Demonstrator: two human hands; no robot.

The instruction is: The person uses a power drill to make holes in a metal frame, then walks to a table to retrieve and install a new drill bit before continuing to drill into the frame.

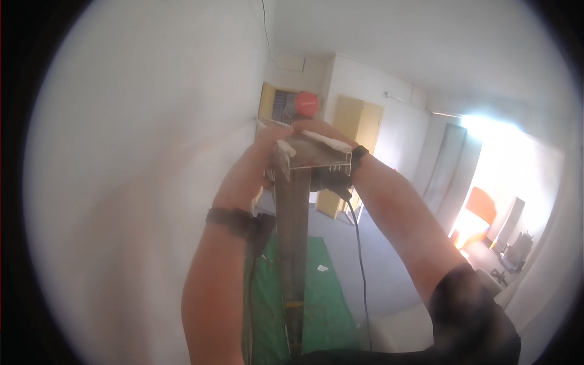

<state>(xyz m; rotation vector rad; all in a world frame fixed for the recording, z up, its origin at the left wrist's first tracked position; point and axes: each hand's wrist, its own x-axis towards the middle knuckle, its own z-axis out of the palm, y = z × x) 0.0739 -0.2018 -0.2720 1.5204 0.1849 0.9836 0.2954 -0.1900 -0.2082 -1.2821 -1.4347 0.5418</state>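
Both my arms reach up and forward to a grey panel with white raised edges [316, 159], which sits level at the top of a long upright grey-brown board [293, 231]. Along its left edge, my left hand [272, 143] is closed, with a fingertip showing lower down beside the board. My right hand [316, 128] is at the far edge, its fingers bent and partly hidden; what they hold cannot be made out. Just beyond it shows a red round object [307, 103], kind unclear. Black bands circle both wrists.
A white wall [134, 152] runs close on my left. Below lies a green sheet [325, 292] with a white scrap [322, 267] on it. A black cable [360, 255] hangs under my right arm. Pale yellow cabinet [359, 121] behind; orange chair [480, 207] and office chair [517, 252] at right.
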